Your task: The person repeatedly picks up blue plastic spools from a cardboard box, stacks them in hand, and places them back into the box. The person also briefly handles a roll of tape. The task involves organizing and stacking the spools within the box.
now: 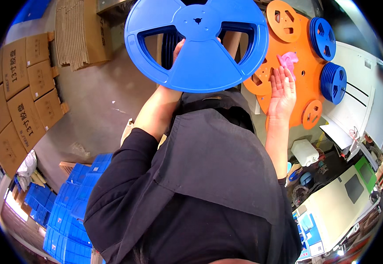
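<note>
A large blue plastic reel (pixel 202 66) with wide cut-out windows is at the top centre, in front of my body. Edges of more blue reels show through its windows, beneath it. My left hand (pixel 179 50) reaches under the reel, and its fingers come up inside the left window, gripping it; the rest of that hand is hidden. My right hand (pixel 281 94) is off the reel, palm up with the fingers stretched out, and holds nothing. Just beyond its fingertips, a crumpled pink cloth (pixel 288 60) lies on an orange turntable-like plate (pixel 303 83).
Orange discs (pixel 284 21) and stacks of smaller blue reels (pixel 333 83) sit around the orange plate. Cardboard cartons (pixel 22 101) and flattened cardboard (pixel 79 35) stand left. Blue crates (pixel 70 215) are at lower left, a white jug (pixel 305 152) and machine (pixel 339 207) at right.
</note>
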Available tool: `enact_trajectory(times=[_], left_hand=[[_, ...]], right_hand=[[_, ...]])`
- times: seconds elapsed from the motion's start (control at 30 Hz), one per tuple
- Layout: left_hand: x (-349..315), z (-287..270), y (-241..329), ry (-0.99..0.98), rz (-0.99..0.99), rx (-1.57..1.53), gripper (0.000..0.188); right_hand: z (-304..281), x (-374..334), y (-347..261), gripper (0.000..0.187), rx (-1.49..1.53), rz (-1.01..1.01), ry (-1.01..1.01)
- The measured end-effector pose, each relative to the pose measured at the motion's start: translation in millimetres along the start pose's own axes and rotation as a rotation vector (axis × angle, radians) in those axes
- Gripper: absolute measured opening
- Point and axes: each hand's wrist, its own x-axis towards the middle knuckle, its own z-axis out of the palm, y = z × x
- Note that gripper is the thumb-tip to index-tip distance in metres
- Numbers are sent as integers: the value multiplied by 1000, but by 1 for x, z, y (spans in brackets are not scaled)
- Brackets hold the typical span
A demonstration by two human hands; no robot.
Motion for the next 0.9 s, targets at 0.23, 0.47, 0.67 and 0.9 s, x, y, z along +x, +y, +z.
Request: enact_trajectory(times=[0.23, 0.47, 0.67, 0.9], left_hand=[[-16, -28, 27, 515, -140, 142, 48], [-6, -117, 46, 630, -148, 564, 55], [20, -171, 53, 682, -218, 646, 63], [52, -195, 67, 849, -287, 703, 50]], right_hand=[[-32, 18, 44, 32, -250, 112, -27], [-85, 67, 145, 36, -524, 270, -18], [-138, 123, 204, 48, -1246, 52, -30], [-149, 137, 253, 78, -1471, -50, -122]])
